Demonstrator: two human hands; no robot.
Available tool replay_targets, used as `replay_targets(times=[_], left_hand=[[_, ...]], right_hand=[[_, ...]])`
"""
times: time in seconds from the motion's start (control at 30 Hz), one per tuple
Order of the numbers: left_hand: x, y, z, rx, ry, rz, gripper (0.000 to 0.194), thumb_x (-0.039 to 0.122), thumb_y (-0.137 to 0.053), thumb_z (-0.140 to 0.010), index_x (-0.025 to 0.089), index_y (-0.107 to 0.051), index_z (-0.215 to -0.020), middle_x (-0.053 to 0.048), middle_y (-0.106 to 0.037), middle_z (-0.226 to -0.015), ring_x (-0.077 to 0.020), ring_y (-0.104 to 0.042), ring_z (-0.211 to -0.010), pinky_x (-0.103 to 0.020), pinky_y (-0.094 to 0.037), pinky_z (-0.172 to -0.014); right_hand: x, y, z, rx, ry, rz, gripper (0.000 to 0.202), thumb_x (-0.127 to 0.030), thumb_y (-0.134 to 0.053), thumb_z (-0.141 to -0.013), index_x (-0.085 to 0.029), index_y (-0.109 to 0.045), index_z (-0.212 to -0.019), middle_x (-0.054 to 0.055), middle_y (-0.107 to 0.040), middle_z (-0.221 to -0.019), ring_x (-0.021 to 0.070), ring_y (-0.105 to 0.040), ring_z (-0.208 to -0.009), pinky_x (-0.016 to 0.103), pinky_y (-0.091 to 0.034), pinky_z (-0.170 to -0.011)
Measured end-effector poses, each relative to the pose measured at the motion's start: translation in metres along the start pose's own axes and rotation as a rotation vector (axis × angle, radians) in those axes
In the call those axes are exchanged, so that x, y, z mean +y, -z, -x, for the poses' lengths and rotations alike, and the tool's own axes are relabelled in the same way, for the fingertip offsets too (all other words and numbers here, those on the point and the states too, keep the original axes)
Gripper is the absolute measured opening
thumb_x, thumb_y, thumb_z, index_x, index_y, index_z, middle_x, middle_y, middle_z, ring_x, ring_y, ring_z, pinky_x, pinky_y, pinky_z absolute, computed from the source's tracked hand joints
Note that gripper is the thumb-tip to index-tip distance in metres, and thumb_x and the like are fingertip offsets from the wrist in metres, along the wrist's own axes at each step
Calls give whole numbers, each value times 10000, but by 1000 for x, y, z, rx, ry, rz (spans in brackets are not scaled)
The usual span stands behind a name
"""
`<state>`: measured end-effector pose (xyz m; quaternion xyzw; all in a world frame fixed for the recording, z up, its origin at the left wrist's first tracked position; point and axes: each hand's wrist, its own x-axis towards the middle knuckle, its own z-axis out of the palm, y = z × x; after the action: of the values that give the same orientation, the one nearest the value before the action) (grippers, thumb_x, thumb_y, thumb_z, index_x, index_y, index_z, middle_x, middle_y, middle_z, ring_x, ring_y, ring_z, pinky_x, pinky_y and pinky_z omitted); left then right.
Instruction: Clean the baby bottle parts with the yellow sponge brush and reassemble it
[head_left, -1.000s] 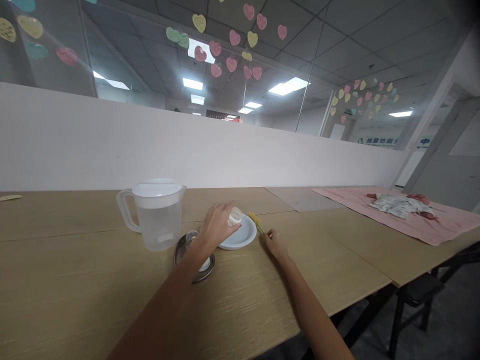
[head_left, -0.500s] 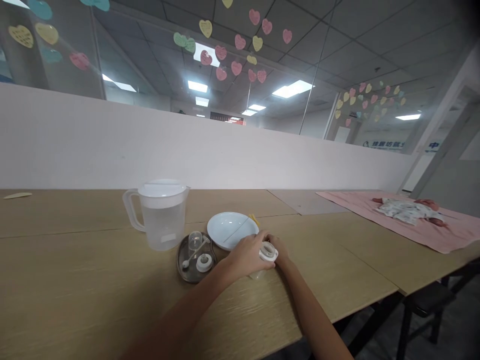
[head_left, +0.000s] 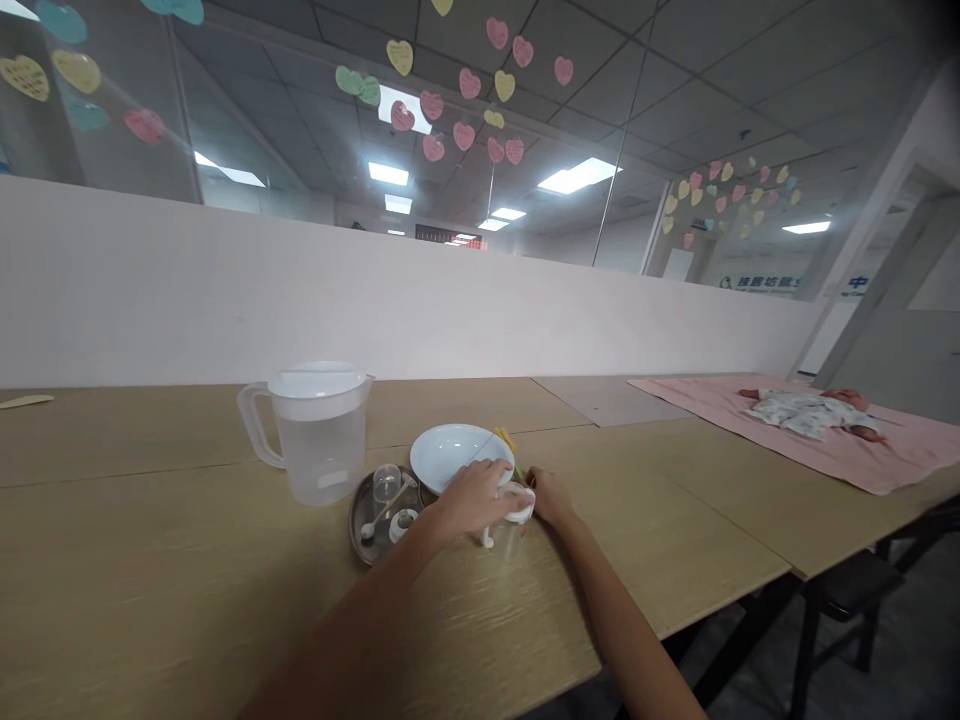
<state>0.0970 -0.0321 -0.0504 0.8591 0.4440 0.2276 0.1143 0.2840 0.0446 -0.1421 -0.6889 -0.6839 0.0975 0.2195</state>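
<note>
A clear baby bottle [head_left: 512,540] with a white collar and side handles stands on the table in front of me. My left hand [head_left: 474,497] reaches over its left side, thumb across the collar and fingers behind it. At the right side, the curled fingers of my right hand [head_left: 553,497] touch the bottle by its collar; their tips are partly hidden. To the left, a metal tray [head_left: 358,530] carries a clear cap [head_left: 386,484], a white straw with a round end [head_left: 386,510] and a white ring with a teat [head_left: 403,524], partly covered by my left arm.
Behind my hands sits a white bowl [head_left: 442,452] with a thin stick across it; yellow-green sticks [head_left: 506,440] lie beside it. A lidded water jug [head_left: 321,440] stands left. At far right, a baby-like figure [head_left: 802,412] lies on a pink cloth [head_left: 712,415].
The bottle has gone from tilted to more upright and shifted slightly left. My left hand has moved left and its fingers have loosened and spread; my right hand is a little apart from it.
</note>
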Motion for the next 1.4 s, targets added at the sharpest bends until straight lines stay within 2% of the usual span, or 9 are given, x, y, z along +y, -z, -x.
replay_targets(times=[0.13, 0.23, 0.4, 0.57, 0.67, 0.8, 0.97, 1.2, 1.4], left_hand=[[-28, -1, -6, 127, 142, -129, 440, 521, -382, -844, 167, -594, -997, -117, -639, -1058, -261, -572, -1008, -367, -394, -861], [-44, -4, -7, 40, 221, -284, 513, 520, -309, -870, 139, -652, -865, -157, -674, -944, -289, -605, -942, -397, -398, -818], [-50, -9, -6, -72, 254, -351, 639, 520, -201, -891, 127, -697, -798, -193, -693, -881, -314, -635, -893, -435, -393, -807], [-51, -8, -9, -14, 269, -275, 481, 432, -358, -866, 126, -706, -737, -180, -700, -831, -303, -647, -857, -410, -422, -790], [-52, -5, -12, 86, 239, -204, 323, 251, -401, -853, 147, -707, -855, -134, -699, -942, -240, -636, -919, -337, -437, -813], [-47, 2, -16, 186, 173, -140, 344, 146, -366, -856, 176, -663, -1027, -63, -672, -1078, -172, -598, -1016, -279, -418, -897], [-36, 8, -17, 341, -8, 80, 274, 143, -422, -826, 192, -670, -934, -35, -700, -984, -172, -629, -928, -287, -456, -855], [-40, 3, -18, 326, -99, 211, 270, 137, -458, -802, 207, -609, -1014, -21, -701, -950, -146, -646, -879, -257, -470, -798], [-45, 2, -18, 336, -69, 196, 244, 167, -477, -802, 212, -605, -1006, -26, -698, -950, -161, -641, -893, -274, -481, -780]], right_hand=[[-4, 2, 3, -3, 25, 38, 281, -393, -469, -843, -155, -617, -819, 99, -668, -870, 188, -610, -786, 239, -306, -562], [-8, 4, 5, -24, 62, 70, 265, -399, -496, -824, -166, -623, -829, 96, -668, -891, 193, -613, -806, 238, -302, -562], [-11, 6, 8, -54, 80, 84, 229, -383, -536, -800, -174, -626, -831, 85, -670, -890, 191, -615, -811, 232, -301, -565], [-9, 3, 5, -35, 82, 49, 308, -442, -483, -838, -176, -634, -804, 86, -672, -866, 185, -607, -791, 233, -301, -572], [-5, 0, 1, 6, 49, -10, 404, -458, -370, -890, -173, -633, -775, 84, -670, -817, 160, -590, -736, 229, -301, -570], [-1, 0, -2, 161, 6, -116, 462, -469, -317, -894, -165, -616, -715, 61, -639, -719, 147, -544, -661, 232, -303, -569], [-8, 4, -2, 257, 121, -550, 477, -542, -388, -808, -149, -615, -662, 27, -578, -615, 140, -494, -592, 236, -333, -538], [-16, 11, 1, -17, 125, -1228, 357, -293, -579, -608, -143, -651, -924, -66, -426, -429, 60, -254, -379, 204, -163, -393], [-14, 20, 6, -122, 146, -1548, 270, -249, -637, -597, -156, -656, -849, -35, -527, -571, 41, -320, -396, 191, -193, -374]])
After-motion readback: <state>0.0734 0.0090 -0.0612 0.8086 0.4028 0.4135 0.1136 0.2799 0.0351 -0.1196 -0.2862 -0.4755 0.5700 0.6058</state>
